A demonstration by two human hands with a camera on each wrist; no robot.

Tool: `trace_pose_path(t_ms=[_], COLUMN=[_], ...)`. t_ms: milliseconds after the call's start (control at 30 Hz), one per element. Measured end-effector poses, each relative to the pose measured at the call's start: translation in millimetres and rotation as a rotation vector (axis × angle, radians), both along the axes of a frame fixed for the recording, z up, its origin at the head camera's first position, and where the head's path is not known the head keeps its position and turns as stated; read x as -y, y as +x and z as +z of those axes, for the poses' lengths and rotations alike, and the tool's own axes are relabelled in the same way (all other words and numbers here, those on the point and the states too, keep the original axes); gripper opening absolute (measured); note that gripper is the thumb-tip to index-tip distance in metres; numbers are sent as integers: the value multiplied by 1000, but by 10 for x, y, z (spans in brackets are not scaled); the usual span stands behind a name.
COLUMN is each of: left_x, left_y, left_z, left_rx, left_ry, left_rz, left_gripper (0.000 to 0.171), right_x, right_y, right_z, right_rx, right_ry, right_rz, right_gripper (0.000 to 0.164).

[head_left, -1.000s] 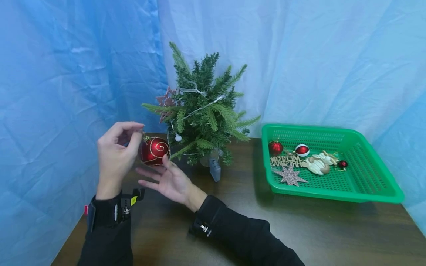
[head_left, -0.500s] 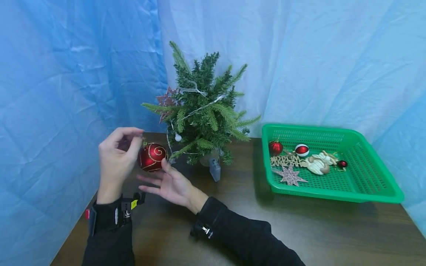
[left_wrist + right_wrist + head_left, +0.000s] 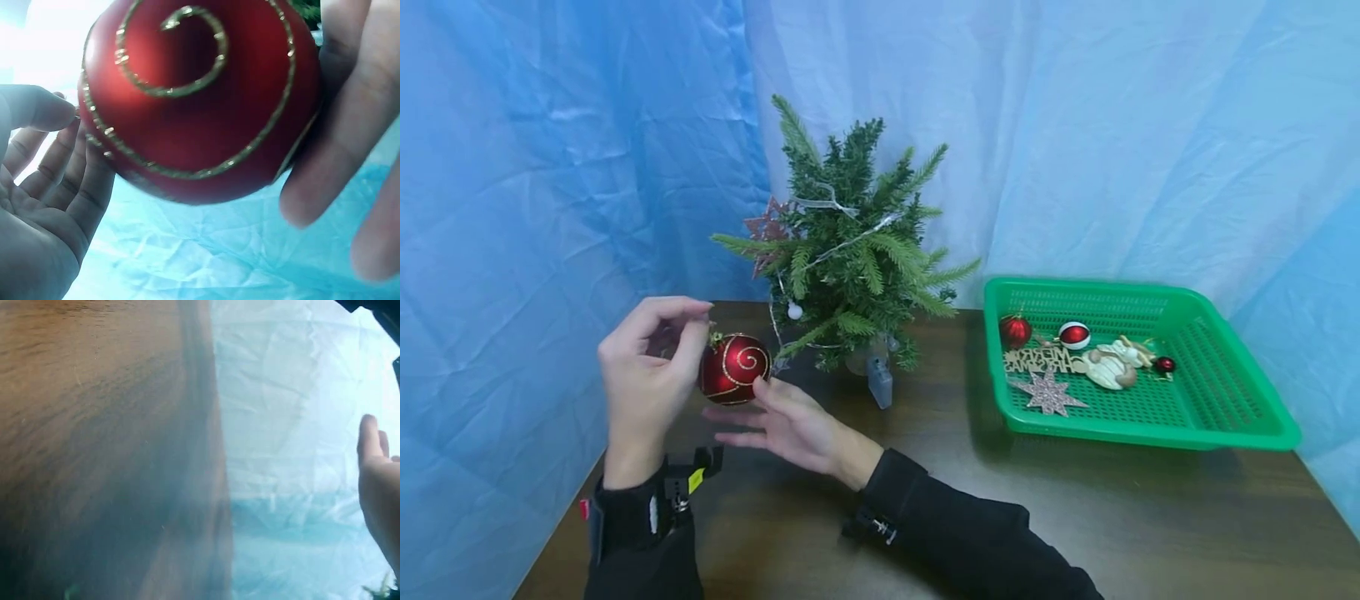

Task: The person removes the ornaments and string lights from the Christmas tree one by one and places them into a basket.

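Near the lower left branches of the bushy green artificial tree (image 3: 857,258), held up in the air, is a round, satiny red bauble (image 3: 735,371) with gold glitter lines (one coils into a spiral) and a small gold cap (image 3: 716,339). The left hand (image 3: 649,367) pinches its top; the right hand (image 3: 797,427) spreads loose fingers, thumb at its side. It sits lower than a second ago.

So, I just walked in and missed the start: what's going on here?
A person is holding a red bauble in front of a small Christmas tree, not yet hung. The left hand pinches it near its cap; the right hand has its thumb against it. A glittery star is already on the tree, and the green basket holds more ornaments.
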State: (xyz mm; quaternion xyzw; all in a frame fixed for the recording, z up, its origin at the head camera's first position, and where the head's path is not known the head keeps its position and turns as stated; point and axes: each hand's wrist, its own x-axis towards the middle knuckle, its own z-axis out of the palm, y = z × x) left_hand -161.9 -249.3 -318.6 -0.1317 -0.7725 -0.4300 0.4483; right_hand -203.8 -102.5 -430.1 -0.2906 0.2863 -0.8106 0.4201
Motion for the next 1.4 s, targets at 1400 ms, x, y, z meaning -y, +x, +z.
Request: trace_pose_path(t_ms=[1400], left_x=[-1241], left_y=[190], left_z=[122], left_rx=[-270], left_ry=[49], left_rz=[-413], left_gripper=[11], right_x=[-1852], right_y=[153], right_z=[777], right_rx=[-523], right_ry=[160], right_rz=[-558], right_gripper=[95])
